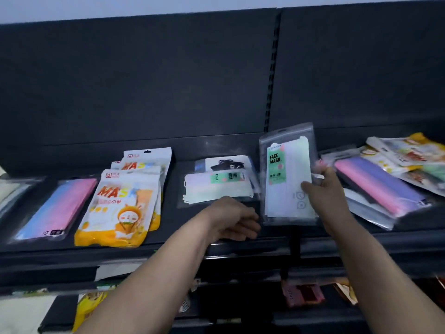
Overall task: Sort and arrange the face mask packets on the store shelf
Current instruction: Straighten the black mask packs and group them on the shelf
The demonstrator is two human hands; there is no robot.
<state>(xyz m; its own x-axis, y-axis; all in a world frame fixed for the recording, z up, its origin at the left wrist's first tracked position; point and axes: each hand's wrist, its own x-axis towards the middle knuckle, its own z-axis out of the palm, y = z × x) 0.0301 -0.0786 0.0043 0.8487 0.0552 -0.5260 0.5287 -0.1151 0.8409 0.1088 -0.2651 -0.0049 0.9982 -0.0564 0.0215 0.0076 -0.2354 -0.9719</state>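
face mask packets on dark store shelf (168, 251)

far left: pink-blue mask packet (57, 208), lying flat. next: orange cartoon "mask" packets (120, 203), overlapped in a stack. centre: flat pile of green-label packets (216, 186), just behind left hand (233, 220); fingers curled, grip on anything not discernible. beside it: upright face mask packet (286, 174), raised off the shelf, right hand (322, 189) pinching its right edge, thumb on front. far right: pink-purple mask packet (378, 189) among jumbled packet heap (409, 160).
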